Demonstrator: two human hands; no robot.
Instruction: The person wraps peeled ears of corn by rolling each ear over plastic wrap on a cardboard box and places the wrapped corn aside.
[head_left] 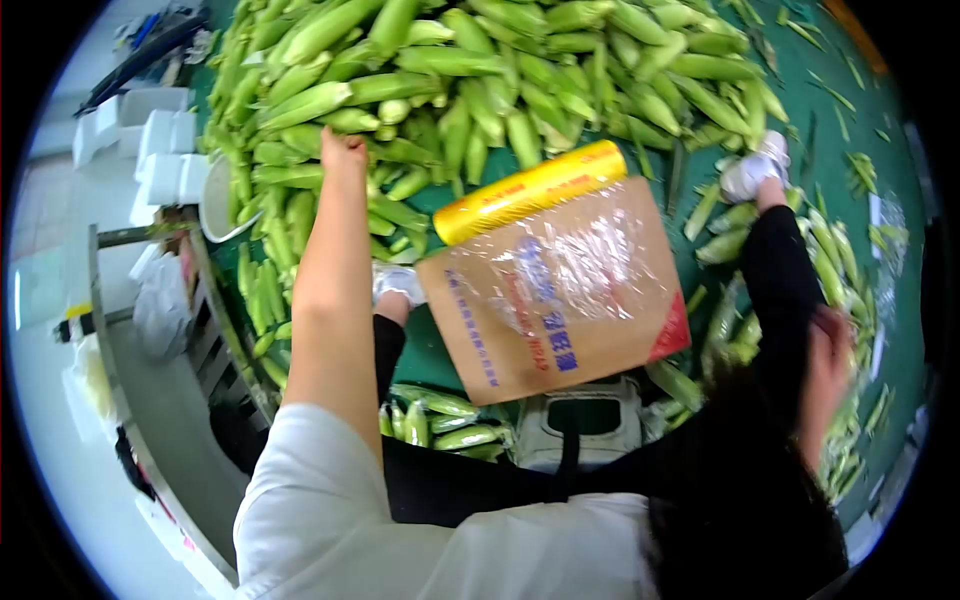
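My left hand (343,150) reaches forward into a big heap of green ears of corn (480,70) in their husks. Its fingers curl down at an ear of corn (350,121) on the near side of the heap, and the fingertips are hidden. Off to the right, my right hand (828,355) is smeared by motion beside my knee, above wrapped ears of corn (840,290). Between my legs lies a flattened cardboard sheet (550,300) with clear plastic film over it. A yellow roll of cling film (530,192) rests along its far edge.
Several film-wrapped ears (430,425) lie near a grey plastic stool (580,425). At left stand a metal-framed rack (150,400), white foam boxes (160,150) and a white basin (220,200). Loose husk leaves (860,170) litter the green floor. My shoes (757,168) flank the cardboard.
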